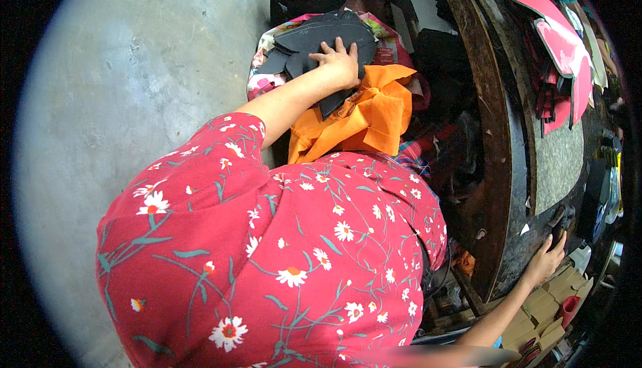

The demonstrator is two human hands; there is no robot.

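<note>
My left hand (340, 62) lies palm-down, fingers spread, on a stack of dark grey cut pieces (321, 43), not gripping them. The stack sits on a floral bag (264, 80) just beside orange cloth (364, 117). My right hand (545, 261) rests open on the dark worktable (508, 187) edge, fingertips touching a small dark tool (557, 224). Pink cutouts (565, 50) lie farther up, tan blocks (542, 311) near the wrist.

Grey concrete floor (134, 87) fills the left of the frame, with a floral sack (262, 81) of dark cut pieces (314, 37) at top centre. At right, the dark curved worktable (508, 187) carries pink cut shapes (565, 53) upper right and tan cardboard pieces (542, 311) lower right.
</note>
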